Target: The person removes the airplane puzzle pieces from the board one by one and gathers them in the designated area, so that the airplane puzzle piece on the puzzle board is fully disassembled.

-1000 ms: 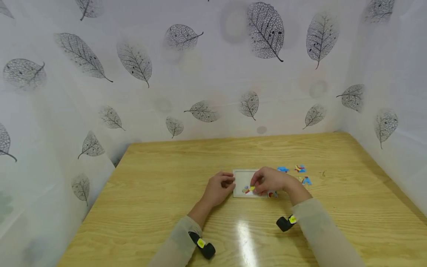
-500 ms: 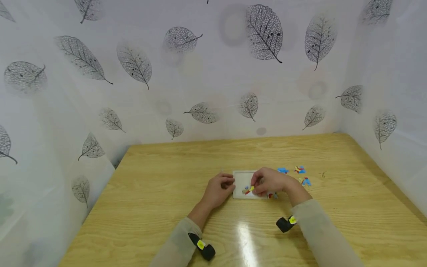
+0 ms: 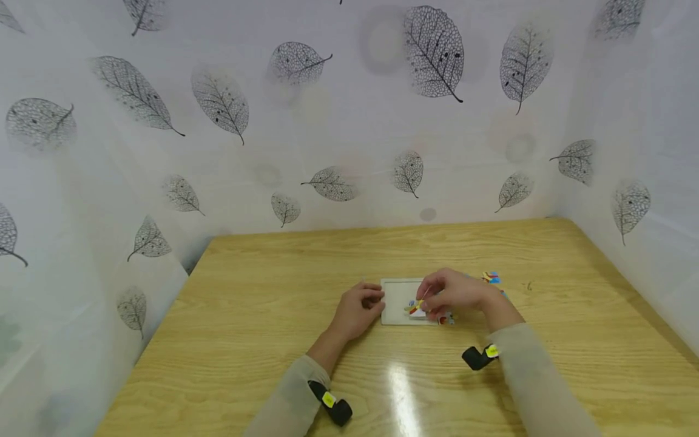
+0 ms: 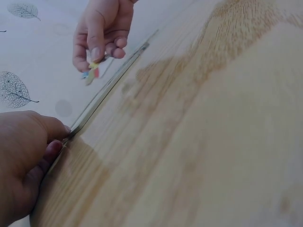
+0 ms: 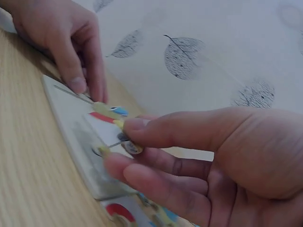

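In the head view my right hand (image 3: 450,290) pinches a jigsaw puzzle piece (image 3: 417,306) over the right half of a shallow white puzzle tray (image 3: 395,297). The piece is white with red, yellow and blue print; in the right wrist view the puzzle piece (image 5: 102,124) sits tilted between thumb and fingertips, partly hidden by them. My left hand (image 3: 356,311) holds the tray's left edge. The left wrist view shows the left fingertips (image 4: 59,127) at the tray rim (image 4: 102,97), and the piece raised above the tray.
More puzzle pieces (image 3: 491,277) lie on the wooden table (image 3: 284,273) to the right of the tray, some hidden behind my right hand. Another printed piece (image 5: 120,213) lies against the tray's near right side. A leaf-printed curtain (image 3: 349,121) stands behind the table.
My right hand has moved slightly right and up, carrying the pinched puzzle piece with it and tilting it. The left hand stays at the tray's edge.
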{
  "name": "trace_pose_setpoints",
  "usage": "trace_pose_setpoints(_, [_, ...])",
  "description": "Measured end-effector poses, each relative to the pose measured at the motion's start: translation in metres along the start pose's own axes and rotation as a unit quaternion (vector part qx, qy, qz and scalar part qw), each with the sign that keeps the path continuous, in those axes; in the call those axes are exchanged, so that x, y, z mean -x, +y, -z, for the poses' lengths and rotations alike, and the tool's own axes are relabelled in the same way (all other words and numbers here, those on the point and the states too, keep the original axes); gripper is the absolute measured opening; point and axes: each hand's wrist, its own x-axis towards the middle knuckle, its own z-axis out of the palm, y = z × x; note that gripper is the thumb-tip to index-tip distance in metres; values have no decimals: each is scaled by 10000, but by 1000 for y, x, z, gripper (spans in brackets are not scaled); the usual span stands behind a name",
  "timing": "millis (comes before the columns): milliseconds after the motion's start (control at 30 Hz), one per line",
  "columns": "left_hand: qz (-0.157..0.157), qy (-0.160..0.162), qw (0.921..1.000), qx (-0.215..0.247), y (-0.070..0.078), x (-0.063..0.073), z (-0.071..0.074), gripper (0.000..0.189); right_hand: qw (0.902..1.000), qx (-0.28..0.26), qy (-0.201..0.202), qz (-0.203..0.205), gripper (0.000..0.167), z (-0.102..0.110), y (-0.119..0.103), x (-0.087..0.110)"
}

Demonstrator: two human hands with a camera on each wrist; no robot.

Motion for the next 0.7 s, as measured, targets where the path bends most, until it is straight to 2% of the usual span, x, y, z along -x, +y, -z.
trace_pose_setpoints(267, [-8, -43, 10000, 77, 1, 0, 2, 21, 9997, -89, -45, -242, 22, 23, 9, 22])
trace_pose_setpoints(467, [-4, -76, 9999, 126, 2, 1, 2, 21, 9983, -179, 118, -544, 26, 38, 20, 38])
trace_pose_setpoints(700, [-22, -65, 9999, 85, 1, 0, 1, 21, 9972, -400, 254, -587, 32, 54, 32, 56])
